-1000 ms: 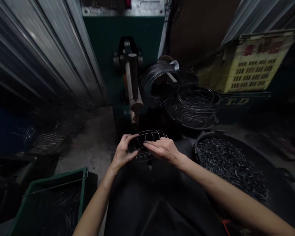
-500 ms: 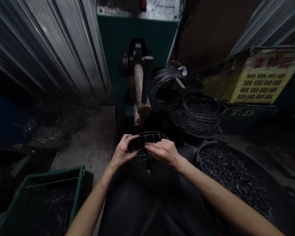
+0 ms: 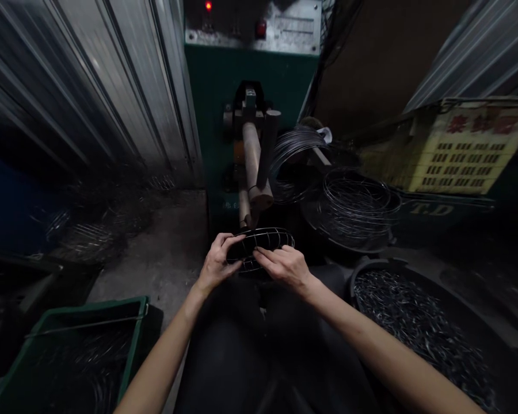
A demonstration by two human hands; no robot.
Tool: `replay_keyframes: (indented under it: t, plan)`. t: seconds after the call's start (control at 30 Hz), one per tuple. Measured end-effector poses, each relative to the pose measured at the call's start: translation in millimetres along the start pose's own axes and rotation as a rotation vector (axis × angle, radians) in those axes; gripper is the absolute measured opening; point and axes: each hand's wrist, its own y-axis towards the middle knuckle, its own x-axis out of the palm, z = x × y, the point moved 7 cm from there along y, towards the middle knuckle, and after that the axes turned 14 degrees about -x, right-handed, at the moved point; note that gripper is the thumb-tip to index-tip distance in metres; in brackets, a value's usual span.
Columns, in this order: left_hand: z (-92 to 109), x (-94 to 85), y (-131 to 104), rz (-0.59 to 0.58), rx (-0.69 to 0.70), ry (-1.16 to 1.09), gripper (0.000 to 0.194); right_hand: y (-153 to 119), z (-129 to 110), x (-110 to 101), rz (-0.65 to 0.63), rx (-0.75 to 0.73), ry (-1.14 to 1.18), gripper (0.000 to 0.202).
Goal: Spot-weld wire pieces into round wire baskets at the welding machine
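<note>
A round wire basket (image 3: pixel 270 237) of thin metal rods is held between my two hands above my dark-clad lap. My left hand (image 3: pixel 218 261) grips its left side, thumb low and fingers on the upper ring. From the right, my right hand (image 3: pixel 285 265) pinches at the basket's near side with thumb and forefinger; whether a small wire piece is between them I cannot make out. Just beyond the basket are the rod-like arms (image 3: pixel 255 167) of a green machine (image 3: pixel 211 69). The basket's far ring lies close to the lower arm tip; contact is unclear.
A red lamp (image 3: pixel 208 6) glows on the machine's panel. Coiled wire (image 3: pixel 296 146) and wire rings (image 3: pixel 358 198) lie right of the arms. A tub of short bent metal pieces (image 3: pixel 418 322) stands at my right, a green crate (image 3: pixel 140 328) at my left. A yellow crate (image 3: pixel 461 158) is farther right.
The view has tilted slightly upward, so the machine sits lower in the picture. My hands and the basket are nearer the arm tip. A red lamp now shows lit on the panel.
</note>
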Motion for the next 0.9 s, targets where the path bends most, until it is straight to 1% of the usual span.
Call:
replay_keyframes:
  t: [0.13, 0.27, 0.4, 0.5, 0.53, 0.6, 0.67, 0.73, 0.77, 0.8, 0.83, 0.87, 0.9]
  plan:
    - [-7, 0.0, 7, 0.004, 0.001, -0.01, 0.056, 4, 4, 5, 0.004, 0.0, -0.017, 0.025]
    - [-14, 1.7, 15, 0.009, 0.0, -0.007, 0.056, 3, 8, 16, -0.051, 0.017, -0.031, 0.027]
    - [-15, 0.0, 20, 0.01, 0.014, 0.009, 0.056, 1, 9, 21, -0.017, 0.017, -0.036, 0.026]
    - [-16, -2.8, 17, -0.013, 0.039, 0.029, 0.055, 4, 9, 22, 0.025, 0.034, -0.011, 0.023]
    - [-17, -4.5, 15, -0.012, 0.041, 0.02, 0.058, 6, 9, 22, 0.028, 0.046, -0.002, 0.022]
    - [-25, -9.0, 9, 0.016, 0.02, -0.016, 0.069, 9, 10, 22, 0.011, 0.083, 0.015, 0.022]
    - [-39, -13.3, 3, 0.066, -0.051, -0.048, 0.08, 5, 10, 15, -0.01, 0.121, 0.049, 0.025]
    - [-51, -13.9, -2, 0.1, -0.122, -0.061, 0.08, -14, 12, 0, 0.007, 0.22, 0.094, 0.026]
    - [-56, -13.3, -4, 0.114, -0.145, -0.069, 0.08, -32, 15, -10, 0.022, 0.307, 0.118, 0.027]
    - [-58, -12.5, -6, 0.13, -0.155, -0.083, 0.079, -57, 19, -20, 0.026, 0.429, 0.138, 0.028]
    - [-59, -11.5, -8, 0.144, -0.154, -0.102, 0.079, -89, 24, -29, 0.011, 0.581, 0.146, 0.029]
    - [-59, -10.5, -9, 0.159, -0.149, -0.126, 0.079, -128, 29, -36, -0.036, 0.765, 0.143, 0.03]
    - [-59, -9.3, -11, 0.169, -0.142, -0.15, 0.078, -171, 34, -41, -0.122, 0.955, 0.123, 0.032]
